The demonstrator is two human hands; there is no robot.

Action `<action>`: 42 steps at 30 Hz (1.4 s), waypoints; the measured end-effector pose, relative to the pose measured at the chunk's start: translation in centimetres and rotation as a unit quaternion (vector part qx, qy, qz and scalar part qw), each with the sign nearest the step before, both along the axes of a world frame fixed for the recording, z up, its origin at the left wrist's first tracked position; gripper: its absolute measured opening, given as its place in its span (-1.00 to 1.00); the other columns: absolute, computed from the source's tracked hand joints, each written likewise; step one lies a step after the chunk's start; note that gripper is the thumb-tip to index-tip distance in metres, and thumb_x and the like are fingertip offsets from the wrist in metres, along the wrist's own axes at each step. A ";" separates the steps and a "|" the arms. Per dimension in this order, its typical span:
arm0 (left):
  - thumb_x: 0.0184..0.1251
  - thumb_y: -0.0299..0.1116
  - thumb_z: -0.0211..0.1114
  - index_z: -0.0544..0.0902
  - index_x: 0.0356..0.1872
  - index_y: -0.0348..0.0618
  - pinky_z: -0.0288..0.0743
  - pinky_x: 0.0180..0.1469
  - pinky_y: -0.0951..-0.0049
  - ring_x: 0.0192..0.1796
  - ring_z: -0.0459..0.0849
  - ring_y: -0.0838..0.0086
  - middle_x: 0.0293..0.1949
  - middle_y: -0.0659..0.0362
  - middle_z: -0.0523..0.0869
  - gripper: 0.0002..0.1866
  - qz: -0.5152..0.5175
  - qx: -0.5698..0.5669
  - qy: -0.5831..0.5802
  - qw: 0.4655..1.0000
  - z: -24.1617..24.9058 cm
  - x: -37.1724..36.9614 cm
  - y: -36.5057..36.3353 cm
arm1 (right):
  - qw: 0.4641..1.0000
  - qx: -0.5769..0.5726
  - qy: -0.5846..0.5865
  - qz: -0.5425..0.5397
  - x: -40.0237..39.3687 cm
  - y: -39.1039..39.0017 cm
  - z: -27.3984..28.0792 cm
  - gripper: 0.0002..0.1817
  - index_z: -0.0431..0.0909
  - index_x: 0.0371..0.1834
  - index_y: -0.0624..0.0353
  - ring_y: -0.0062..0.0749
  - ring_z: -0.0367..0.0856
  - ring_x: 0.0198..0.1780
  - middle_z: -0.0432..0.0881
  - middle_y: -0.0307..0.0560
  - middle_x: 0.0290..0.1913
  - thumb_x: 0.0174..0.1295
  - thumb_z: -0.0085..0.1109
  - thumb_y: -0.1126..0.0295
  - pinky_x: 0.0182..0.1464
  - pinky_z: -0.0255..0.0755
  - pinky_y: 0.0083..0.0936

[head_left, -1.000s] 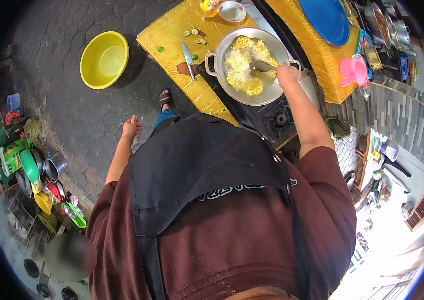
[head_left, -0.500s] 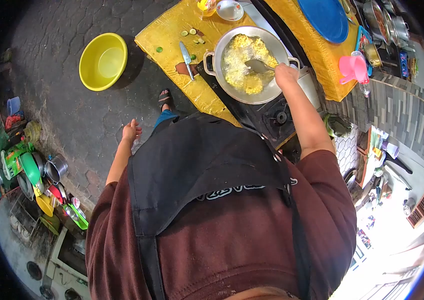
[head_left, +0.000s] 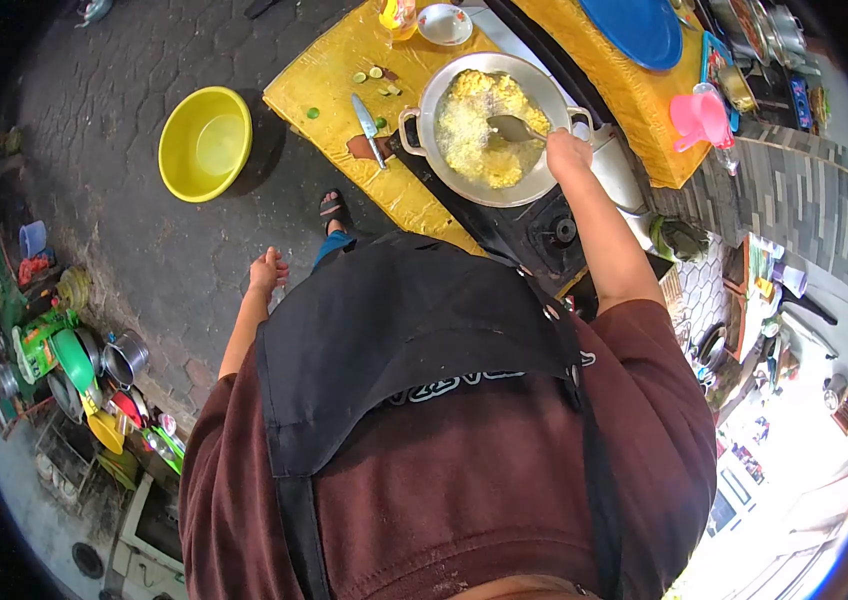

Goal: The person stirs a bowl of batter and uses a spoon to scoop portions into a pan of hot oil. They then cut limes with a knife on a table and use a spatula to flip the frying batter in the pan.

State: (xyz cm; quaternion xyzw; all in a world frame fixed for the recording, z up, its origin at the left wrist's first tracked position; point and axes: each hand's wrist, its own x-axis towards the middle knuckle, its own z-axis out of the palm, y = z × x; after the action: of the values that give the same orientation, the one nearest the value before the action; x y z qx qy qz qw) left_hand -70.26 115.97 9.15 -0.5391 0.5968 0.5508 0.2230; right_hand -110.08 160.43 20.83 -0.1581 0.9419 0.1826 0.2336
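Yellow food pieces (head_left: 504,95) lie in bubbling oil in a wide two-handled metal pan (head_left: 431,120) on the stove (head_left: 556,232). My right hand (head_left: 568,153) is closed round the handle of a spatula (head_left: 514,128), whose blade rests among the food near the pan's middle. My left hand (head_left: 267,271) hangs beside my body above the floor, fingers loosely curled and apart, holding nothing that shows. Left of the pan, a knife (head_left: 367,125) lies on the yellow-covered table (head_left: 314,80) by cut green limes (head_left: 360,77).
A yellow-green basin (head_left: 174,150) stands on the dark paved floor (head_left: 124,110). A white bowl (head_left: 444,25) is beyond the pan. A blue tray (head_left: 634,30) and a pink jug (head_left: 701,118) are at the upper right. Pots and a green bowl (head_left: 72,358) crowd the left.
The view has shifted slightly, so the basin appears lower and the pan a little left. My right hand still grips the spatula, which has barely moved in the pan. My left hand stays at my side.
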 end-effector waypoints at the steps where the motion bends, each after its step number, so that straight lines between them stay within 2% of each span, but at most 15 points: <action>1: 0.28 0.03 -0.06 0.49 -0.15 -0.18 0.46 -0.48 0.46 -0.48 0.57 0.50 -0.44 0.15 0.60 -0.55 -0.006 0.000 -0.006 1.000 0.0 0.0 0.0 | 1.000 0.013 0.018 -0.007 0.0 0.4 -0.8 -0.76 0.52 -0.19 0.25 -0.17 0.58 -0.09 0.57 0.02 -0.13 0.12 -0.10 0.49 -0.15 0.48 -0.33; 5: 0.29 0.02 -0.07 0.49 -0.17 -0.18 0.45 -0.50 0.45 -0.49 0.57 0.48 -0.45 0.15 0.60 -0.55 -0.021 -0.007 0.000 1.000 0.5 -0.5 -0.2 | 0.998 -0.001 0.054 0.014 0.5 2.2 -3.3 -0.76 0.56 -0.25 0.21 -0.14 0.58 -0.11 0.54 -0.04 -0.11 0.10 -0.12 0.52 -0.13 0.48 -0.30; 8: 0.29 0.02 -0.08 0.49 -0.20 -0.18 0.46 -0.50 0.44 -0.49 0.58 0.47 -0.45 0.14 0.60 -0.57 -0.046 -0.027 0.008 0.999 1.9 -1.3 0.1 | 0.999 -0.017 0.024 0.036 1.5 2.4 -0.7 -0.77 0.56 -0.28 0.22 -0.15 0.58 -0.13 0.54 -0.04 -0.13 0.08 -0.11 0.52 -0.15 0.48 -0.29; 12: 0.29 0.03 -0.08 0.49 -0.23 -0.16 0.46 -0.49 0.44 -0.50 0.58 0.47 -0.45 0.14 0.61 -0.57 -0.080 -0.051 0.009 0.995 3.0 -2.2 0.8 | 1.000 -0.021 0.017 0.013 1.8 3.0 1.5 -0.76 0.50 -0.17 0.25 -0.18 0.59 -0.11 0.57 0.07 -0.11 0.10 -0.05 0.48 -0.18 0.48 -0.37; 15: 0.24 0.04 -0.06 0.48 -0.26 -0.16 0.40 -0.51 0.44 -0.52 0.58 0.47 -0.48 0.15 0.61 -0.57 -0.159 -0.078 0.048 0.983 1.7 -2.1 0.8 | 0.992 -0.063 0.083 -0.068 1.5 3.0 -0.2 -0.80 0.56 -0.31 0.22 -0.13 0.57 -0.13 0.54 -0.04 -0.13 0.11 -0.10 0.48 -0.17 0.49 -0.28; 18: 0.21 0.04 -0.05 0.49 -0.28 -0.16 0.36 -0.53 0.46 -0.53 0.57 0.47 -0.50 0.16 0.60 -0.57 -0.102 -0.078 0.030 0.991 2.0 -3.1 1.8 | 0.995 -0.050 0.049 -0.074 2.8 1.6 1.0 -0.80 0.56 -0.28 0.21 -0.16 0.56 -0.11 0.54 -0.07 -0.11 0.11 -0.07 0.47 -0.16 0.49 -0.32; 23: 0.26 -0.02 -0.06 0.49 -0.26 -0.21 0.44 -0.45 0.36 -0.51 0.60 0.41 -0.48 0.12 0.63 -0.59 -0.118 -0.053 0.039 0.991 2.0 -4.7 1.6 | 0.997 -0.051 0.042 -0.050 5.1 3.6 -1.4 -0.78 0.56 -0.24 0.23 -0.20 0.53 -0.06 0.54 -0.09 -0.11 0.08 -0.03 0.46 -0.12 0.41 -0.30; 24: 0.27 -0.07 -0.06 0.49 -0.24 -0.25 0.46 -0.41 0.34 -0.47 0.61 0.39 -0.48 0.10 0.63 -0.60 -0.266 -0.112 0.066 0.955 -4.7 -2.8 -1.9 | 0.996 -0.063 0.029 -0.056 5.7 3.8 -0.5 -0.76 0.57 -0.23 0.25 -0.24 0.50 -0.02 0.54 -0.08 -0.12 0.07 0.00 0.45 -0.05 0.35 -0.29; 25: 0.28 -0.11 -0.05 0.48 -0.23 -0.30 0.48 -0.36 0.33 -0.44 0.63 0.38 -0.47 0.07 0.64 -0.61 -0.395 -0.189 0.094 0.894 -10.3 -1.3 -4.8 | 0.997 -0.062 0.053 -0.012 6.5 4.1 1.0 -0.79 0.55 -0.25 0.19 -0.23 0.58 -0.15 0.57 -0.07 -0.17 0.07 -0.03 0.45 -0.27 0.44 -0.31; 27: 0.27 -0.11 -0.05 0.49 -0.23 -0.30 0.48 -0.36 0.33 -0.44 0.63 0.37 -0.47 0.07 0.64 -0.61 -0.513 -0.242 0.116 0.815 -11.1 -3.7 -4.2 | 0.966 -0.153 0.116 -0.171 7.4 4.9 0.0 -0.78 0.56 -0.30 0.18 -0.20 0.63 -0.36 0.63 0.00 -0.42 0.07 -0.05 0.37 -0.37 0.46 -0.31; 30: 0.27 -0.11 -0.05 0.49 -0.23 -0.30 0.48 -0.35 0.33 -0.44 0.63 0.37 -0.47 0.06 0.64 -0.61 -0.488 -0.170 0.118 0.848 -10.9 -9.6 -1.1 | 0.938 -0.169 0.116 -0.281 7.9 4.3 -0.7 -0.80 0.60 -0.38 0.18 -0.23 0.62 -0.33 0.63 -0.04 -0.36 -0.01 0.01 0.38 -0.40 0.43 -0.28; 32: 0.27 -0.12 -0.05 0.49 -0.23 -0.30 0.48 -0.35 0.33 -0.43 0.63 0.37 -0.47 0.06 0.64 -0.61 -0.478 -0.126 0.107 0.863 -10.6 -13.7 1.7 | 0.944 -0.165 0.101 -0.267 7.8 3.3 -1.6 -0.81 0.61 -0.39 0.18 -0.23 0.61 -0.30 0.63 -0.07 -0.34 -0.05 0.03 0.41 -0.40 0.40 -0.26; 33: 0.27 -0.12 -0.05 0.49 -0.23 -0.30 0.48 -0.35 0.33 -0.43 0.63 0.36 -0.47 0.06 0.65 -0.61 -0.475 -0.111 0.098 0.867 -10.5 -15.2 2.8 | 0.974 -0.116 0.090 -0.171 8.7 3.1 0.6 -0.74 0.58 -0.27 0.23 -0.19 0.59 -0.22 0.61 -0.04 -0.24 -0.08 0.10 0.43 -0.36 0.41 -0.28; 36: 0.27 -0.12 -0.06 0.49 -0.23 -0.30 0.48 -0.34 0.33 -0.43 0.63 0.36 -0.47 0.06 0.65 -0.61 -0.499 -0.095 0.091 0.857 -10.2 -18.8 5.8 | 0.964 -0.115 0.071 -0.228 7.4 2.0 -4.7 -0.45 0.43 0.00 0.29 -0.15 0.46 -0.04 0.47 -0.01 0.02 -0.15 0.25 0.36 -0.24 0.41 -0.30; 42: 0.27 -0.12 -0.06 0.50 -0.23 -0.31 0.48 -0.33 0.32 -0.41 0.64 0.35 -0.46 0.05 0.65 -0.61 -0.542 -0.095 0.095 0.830 -10.4 -21.9 7.4 | 0.977 -0.149 -0.049 -0.145 10.0 3.4 1.3 -0.55 0.50 -0.04 0.25 -0.14 0.37 0.06 0.35 -0.11 0.15 -0.07 0.20 0.37 -0.22 0.42 -0.27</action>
State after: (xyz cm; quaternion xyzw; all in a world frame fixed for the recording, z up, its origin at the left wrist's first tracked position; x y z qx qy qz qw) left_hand -92.15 123.33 -1.20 -0.0925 0.8610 0.3306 0.3752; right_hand -100.09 163.79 22.13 -0.0613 0.9587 -0.0039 0.2776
